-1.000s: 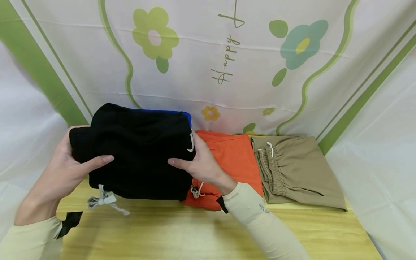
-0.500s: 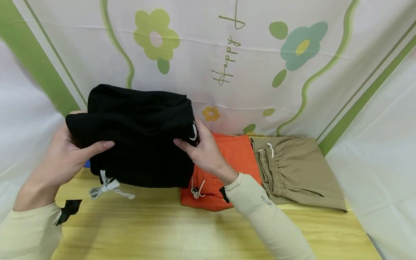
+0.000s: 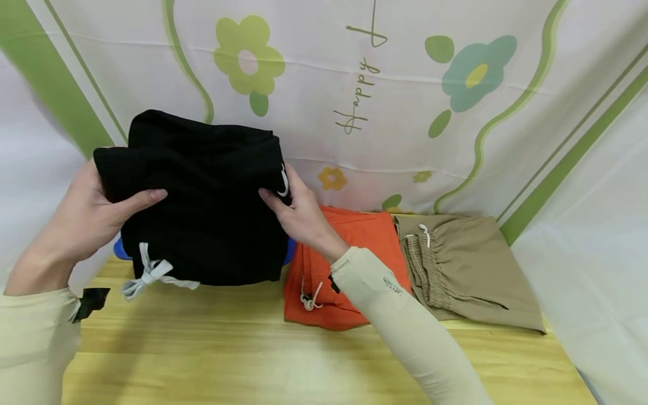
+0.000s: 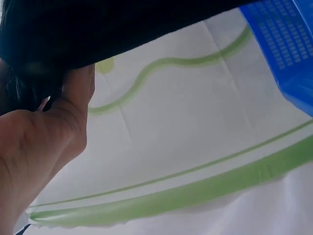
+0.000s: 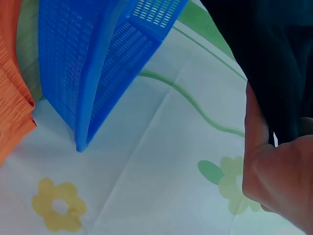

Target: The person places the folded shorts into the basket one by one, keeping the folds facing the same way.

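Note:
Folded black drawstring pants (image 3: 207, 197) with a grey-white bow and a white logo hang in the air at the left of the head view. My left hand (image 3: 101, 208) grips their left edge, thumb on the front and fingers behind. At the opposite edge my right hand (image 3: 298, 214) pinches the cloth the same way, beside the logo. A blue plastic basket (image 5: 63, 63) stands just behind and below the pants; the head view shows only bits of its rim, the rest being hidden. Both wrist views show the dark cloth held between thumb and fingers.
Folded orange pants (image 3: 364, 247) lie on the wooden table (image 3: 243, 349) to the right of the basket, partly under my right forearm. Folded khaki pants (image 3: 476, 270) lie beside them. A white flowered cloth (image 3: 304, 101) hangs behind.
Both hands have lifted the black pants upward, with a slight shift left lately. Blue rim now shows on both sides below them, and more of the orange pants is uncovered.

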Available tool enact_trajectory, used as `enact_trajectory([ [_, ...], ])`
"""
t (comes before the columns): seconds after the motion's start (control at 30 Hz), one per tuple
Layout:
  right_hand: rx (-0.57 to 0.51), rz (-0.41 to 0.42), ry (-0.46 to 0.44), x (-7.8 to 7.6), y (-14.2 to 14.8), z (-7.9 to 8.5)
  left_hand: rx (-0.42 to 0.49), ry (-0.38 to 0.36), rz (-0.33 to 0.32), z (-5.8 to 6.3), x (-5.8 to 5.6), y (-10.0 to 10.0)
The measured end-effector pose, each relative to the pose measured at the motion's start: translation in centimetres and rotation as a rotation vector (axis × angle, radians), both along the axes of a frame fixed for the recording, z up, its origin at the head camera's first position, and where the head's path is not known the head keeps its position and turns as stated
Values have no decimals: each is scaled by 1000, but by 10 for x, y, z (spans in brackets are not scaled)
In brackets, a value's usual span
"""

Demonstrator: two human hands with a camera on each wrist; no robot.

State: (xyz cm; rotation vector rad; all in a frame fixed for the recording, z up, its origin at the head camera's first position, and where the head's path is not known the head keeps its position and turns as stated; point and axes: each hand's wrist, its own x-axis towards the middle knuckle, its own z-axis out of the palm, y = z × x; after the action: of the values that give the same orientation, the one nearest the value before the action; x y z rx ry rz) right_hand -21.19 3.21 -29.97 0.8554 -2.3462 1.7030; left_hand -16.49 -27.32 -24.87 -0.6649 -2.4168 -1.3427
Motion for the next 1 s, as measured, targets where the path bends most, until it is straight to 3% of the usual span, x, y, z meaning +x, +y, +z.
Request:
enact_trajectory([
  [0.2, 0, -3, -86, -18, -10, -6, -28, -114, -30, -1, -20, -15],
  [0.3, -29, 24, -158, -24, -14, -10, 0, -203, -128, -2, -31, -22],
  [0.43, -59, 51, -255, -31, -18, -16, -2, -356, -205, -7, -45, -30],
  [0.67, -43, 11, -416, -45, -25, -30, -52, -674, -164, -16, -69, -36],
  [1.0, -9, -34, -538, -66, -33, -45, -100, -790, -128, -28, -95, -25],
])
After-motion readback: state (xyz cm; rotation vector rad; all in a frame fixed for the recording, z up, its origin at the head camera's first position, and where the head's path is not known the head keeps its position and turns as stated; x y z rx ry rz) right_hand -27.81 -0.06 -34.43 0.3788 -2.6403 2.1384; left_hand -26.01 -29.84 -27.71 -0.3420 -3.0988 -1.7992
